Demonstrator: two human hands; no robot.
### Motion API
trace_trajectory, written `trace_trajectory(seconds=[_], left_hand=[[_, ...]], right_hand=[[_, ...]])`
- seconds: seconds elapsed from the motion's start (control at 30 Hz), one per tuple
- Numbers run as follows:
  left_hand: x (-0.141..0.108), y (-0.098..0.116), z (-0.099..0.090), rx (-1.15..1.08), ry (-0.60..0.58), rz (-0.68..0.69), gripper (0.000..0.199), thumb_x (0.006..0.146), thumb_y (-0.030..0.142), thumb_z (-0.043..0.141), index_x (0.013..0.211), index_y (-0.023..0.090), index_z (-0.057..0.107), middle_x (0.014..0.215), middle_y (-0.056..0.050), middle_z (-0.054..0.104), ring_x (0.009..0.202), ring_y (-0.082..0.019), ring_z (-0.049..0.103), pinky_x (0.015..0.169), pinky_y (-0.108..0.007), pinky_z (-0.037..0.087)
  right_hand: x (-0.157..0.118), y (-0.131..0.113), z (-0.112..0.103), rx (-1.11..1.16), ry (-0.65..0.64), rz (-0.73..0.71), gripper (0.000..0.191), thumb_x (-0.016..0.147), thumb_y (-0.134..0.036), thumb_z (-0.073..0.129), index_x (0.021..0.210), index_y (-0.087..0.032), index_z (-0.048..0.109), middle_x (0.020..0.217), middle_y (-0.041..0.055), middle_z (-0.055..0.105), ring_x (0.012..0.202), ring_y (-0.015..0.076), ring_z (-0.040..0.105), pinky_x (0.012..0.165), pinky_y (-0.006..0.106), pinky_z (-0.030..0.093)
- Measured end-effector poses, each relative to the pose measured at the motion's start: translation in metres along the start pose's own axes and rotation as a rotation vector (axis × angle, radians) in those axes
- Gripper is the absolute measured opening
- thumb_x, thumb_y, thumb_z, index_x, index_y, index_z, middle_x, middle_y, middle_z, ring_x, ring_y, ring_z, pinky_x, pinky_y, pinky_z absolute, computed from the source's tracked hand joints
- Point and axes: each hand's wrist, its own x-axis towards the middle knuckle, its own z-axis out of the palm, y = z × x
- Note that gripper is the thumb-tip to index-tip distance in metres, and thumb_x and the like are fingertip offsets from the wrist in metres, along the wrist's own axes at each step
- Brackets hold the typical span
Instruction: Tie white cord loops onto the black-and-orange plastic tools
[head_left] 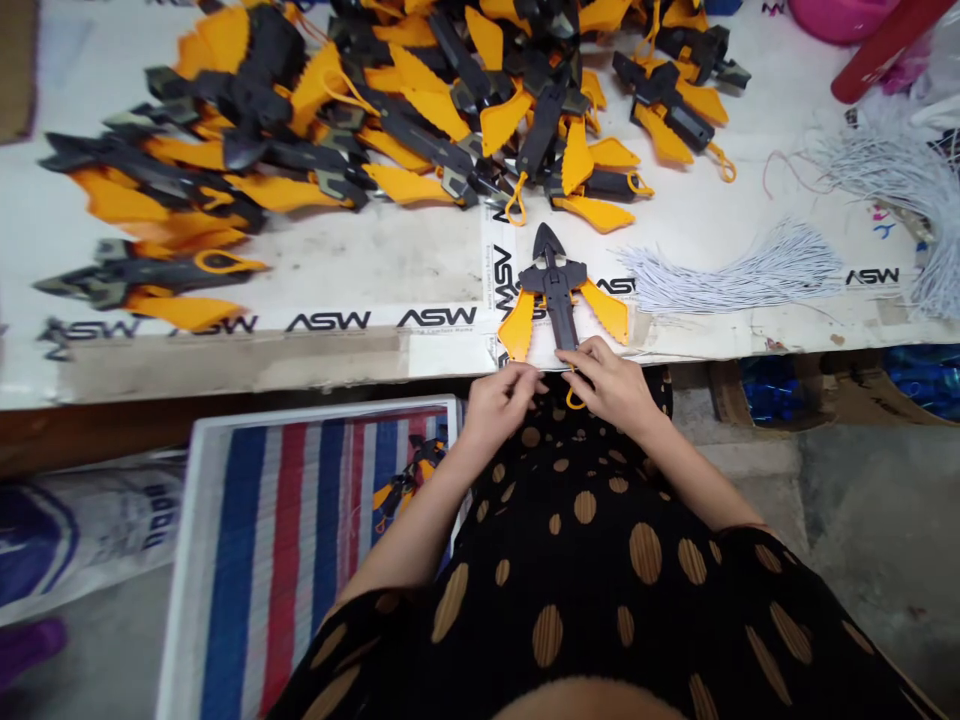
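A black toy with a pointed head and two orange wings lies at the table's front edge, its tail toward me. My right hand has its thumb and fingers closed on the tail end, where an orange loop hangs below the edge. Just left of the tail, my left hand is closed in a pinch. Whatever may be between its fingertips is too small to make out.
Many similar black-and-orange toys are heaped at the back. A bundle of thin white ties lies to the right, beside a larger bundle. Below the table stand a striped-lined crate holding toys and cardboard boxes with blue items.
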Motion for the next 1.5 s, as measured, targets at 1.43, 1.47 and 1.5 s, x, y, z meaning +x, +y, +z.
trace_trajectory(seconds=[1.43, 1.47, 1.5], left_hand=[[0.007, -0.014, -0.026, 0.147, 0.043, -0.017, 0.020, 0.092, 0.038, 0.060, 0.089, 0.020, 0.067, 0.074, -0.002, 0.069, 0.064, -0.016, 0.062, 0.063, -0.026, 0.045], [0.005, -0.014, -0.033, 0.055, 0.027, -0.043, 0.020, 0.092, 0.039, 0.061, 0.087, 0.020, 0.064, 0.069, 0.000, 0.065, 0.059, -0.014, 0.057, 0.059, -0.025, 0.042], [0.004, -0.015, -0.042, -0.070, 0.025, -0.079, 0.021, 0.091, 0.041, 0.063, 0.084, 0.021, 0.061, 0.064, 0.002, 0.059, 0.053, -0.013, 0.051, 0.053, -0.023, 0.039]], right_hand=[[0.053, -0.038, -0.001, -0.213, -0.222, -0.156, 0.029, 0.103, -0.033, 0.054, 0.127, -0.024, 0.067, 0.124, 0.0054, 0.067, 0.080, 0.0174, 0.065, 0.065, 0.031, 0.040], [0.052, -0.037, -0.001, -0.215, -0.223, -0.154, 0.028, 0.103, -0.031, 0.052, 0.126, -0.023, 0.067, 0.124, 0.0053, 0.067, 0.081, 0.0173, 0.066, 0.065, 0.031, 0.040], [0.050, -0.036, -0.002, -0.216, -0.220, -0.150, 0.028, 0.103, -0.028, 0.051, 0.126, -0.023, 0.067, 0.126, 0.0055, 0.067, 0.082, 0.0172, 0.066, 0.065, 0.031, 0.041]])
